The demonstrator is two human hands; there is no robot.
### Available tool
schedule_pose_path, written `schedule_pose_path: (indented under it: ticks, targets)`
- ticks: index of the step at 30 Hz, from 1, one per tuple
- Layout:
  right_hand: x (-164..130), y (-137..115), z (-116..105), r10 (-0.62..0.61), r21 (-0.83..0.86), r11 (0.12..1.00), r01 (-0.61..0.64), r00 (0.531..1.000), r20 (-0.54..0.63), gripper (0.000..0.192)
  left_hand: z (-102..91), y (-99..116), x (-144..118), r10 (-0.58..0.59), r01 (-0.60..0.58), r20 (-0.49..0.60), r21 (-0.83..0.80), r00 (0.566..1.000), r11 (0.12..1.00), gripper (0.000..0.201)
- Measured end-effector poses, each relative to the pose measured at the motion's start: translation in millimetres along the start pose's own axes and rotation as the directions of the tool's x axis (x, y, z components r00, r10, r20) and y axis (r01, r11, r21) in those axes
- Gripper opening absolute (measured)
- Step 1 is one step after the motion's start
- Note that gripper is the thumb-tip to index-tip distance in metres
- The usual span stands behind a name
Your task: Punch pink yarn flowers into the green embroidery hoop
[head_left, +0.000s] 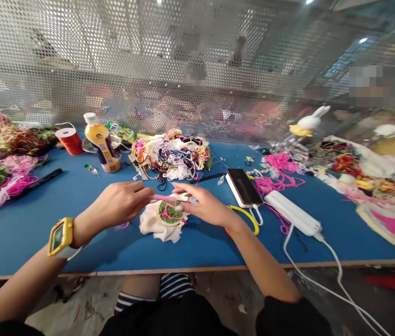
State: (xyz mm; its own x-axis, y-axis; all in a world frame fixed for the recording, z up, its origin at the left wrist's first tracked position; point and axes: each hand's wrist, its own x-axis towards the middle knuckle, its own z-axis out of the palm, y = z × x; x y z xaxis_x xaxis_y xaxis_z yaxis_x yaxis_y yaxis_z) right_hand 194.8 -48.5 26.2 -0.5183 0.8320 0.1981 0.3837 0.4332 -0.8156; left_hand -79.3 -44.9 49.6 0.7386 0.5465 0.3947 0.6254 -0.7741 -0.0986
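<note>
My left hand [122, 203] is closed round a slim pink stick-like tool [164, 198], held level and pointing right. My right hand [202, 203] is at its far end, thumb and fingers apart around the thin tip; whether they touch it is hard to see. Below both hands lies a cream cloth [150, 224] with frayed edges. A round hoop on it frames a patch of green loops [169, 213] with bright pink yarn [173, 217] across it. A pink yarn loop [123, 225] rests left of the cloth.
Behind the hands sits a tangled yarn heap [179, 156]. Left of it stand a drink bottle [102, 144] and a red spool [69, 141]. Rightward lie a phone [243, 185], a white power strip [292, 212] and its cables. A perforated metal panel [120, 70] closes the back.
</note>
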Motion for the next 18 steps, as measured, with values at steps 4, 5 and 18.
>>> schedule_pose_path:
  ticks: [4, 5, 18]
  targets:
    - [29.2, -1.4, -9.0, 0.076, 0.295, 0.942, -0.158, 0.960, 0.271, 0.043, -7.3, -8.0, 39.8, 0.029, -0.030, 0.034, 0.027, 0.999, 0.999, 0.032]
    - [34.6, -1.2, -15.7, 0.080, 0.342, 0.920, -0.192, 0.946, 0.315, 0.045, -10.9, -11.9, 47.9, 0.015, -0.016, 0.041, 0.017, 0.999, 1.000, 0.031]
    - [109.4, -15.6, -59.6, 0.256, 0.828, 0.556, 0.067, 0.935, -0.248, 0.021, 13.6, -55.7, 108.4, -0.204, 0.231, -0.481, -0.003, 0.853, 0.973, 0.070]
